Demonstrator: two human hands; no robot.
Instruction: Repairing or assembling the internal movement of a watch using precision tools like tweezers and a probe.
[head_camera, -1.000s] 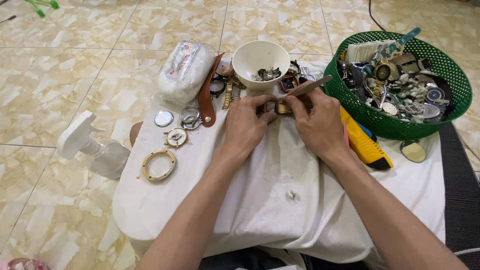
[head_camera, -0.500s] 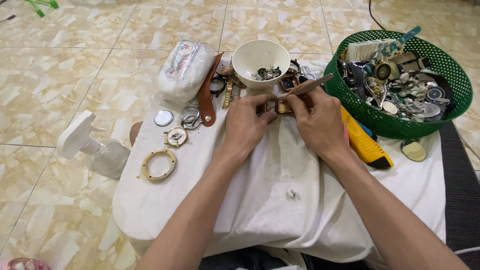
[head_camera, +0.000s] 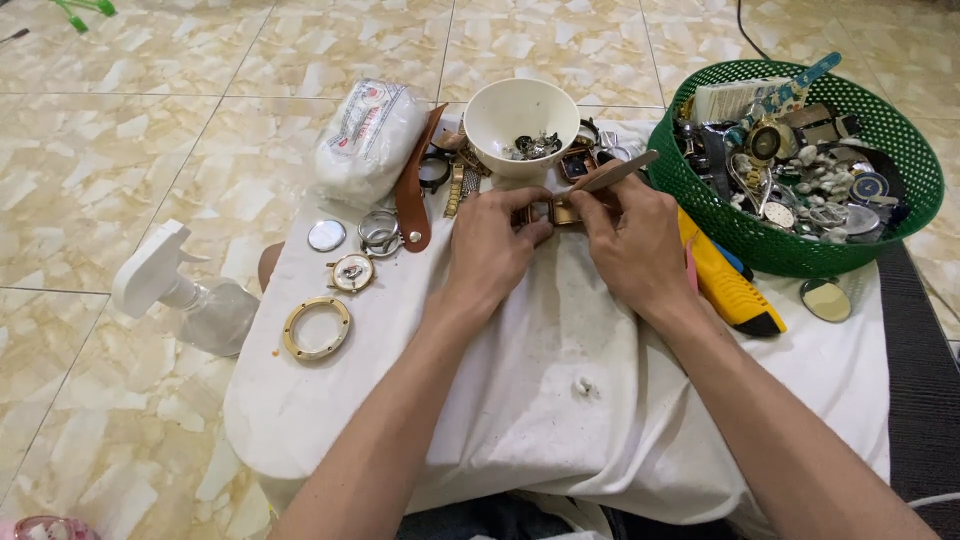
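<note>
My left hand and my right hand meet over a small gold watch case on the white cloth. The left fingers pinch the case from the left side. The right hand holds a thin metal tool whose handle sticks out up and to the right, with its tip at the case. Just behind the hands stands a white bowl with small dark parts in it.
A green plastic basket full of watches and parts sits at the right. A yellow utility knife and a small round mirror lie beside it. At the left are a gold bezel ring, a watch dial, a brown strap, a wrapped white packet and a spray bottle.
</note>
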